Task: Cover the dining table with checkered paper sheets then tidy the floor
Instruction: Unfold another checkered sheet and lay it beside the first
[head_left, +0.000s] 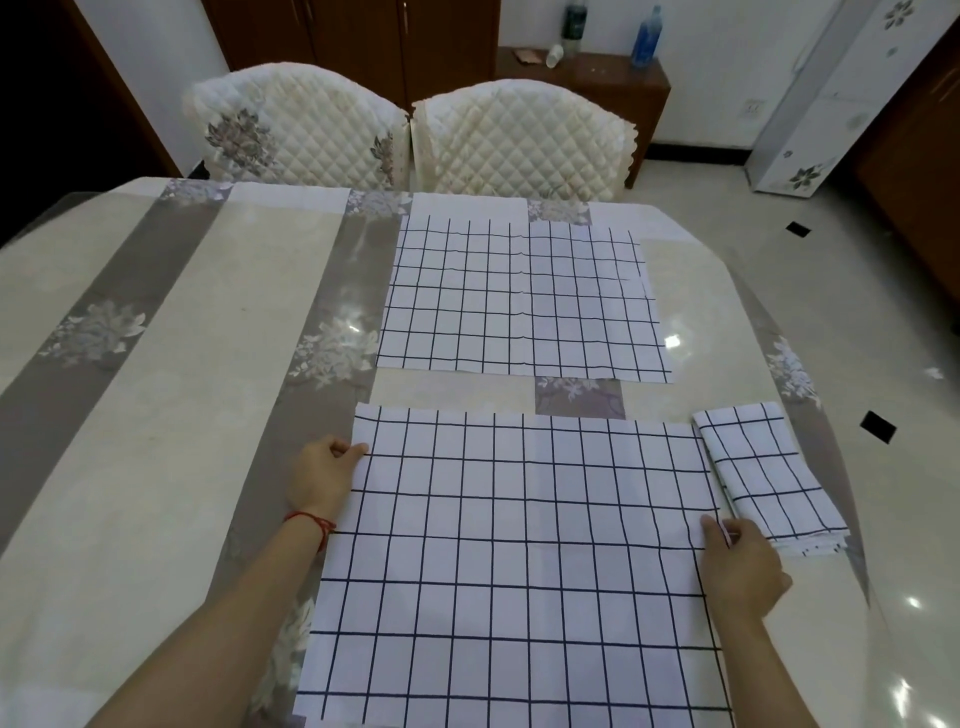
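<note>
Right now you are pinching the near checkered sheet (519, 545) at both side edges, your left hand (324, 480) gripping its edge at about 10 o'clock and your right hand (740, 566) nipping its edge at 3 o'clock, while it is lying flat on the dining table (171, 338) directly in front of you. It is looking thin, light and floppy, likely to slide on the glossy top and crease or tear if tugged, so keeping hold at opposite edges and pulling gently outward seems the safest way. Beyond it, at 12 o'clock, another sheet (519, 301) is already lying spread, and a folded stack (769, 478) is waiting at 2 o'clock, just beside your right hand.
</note>
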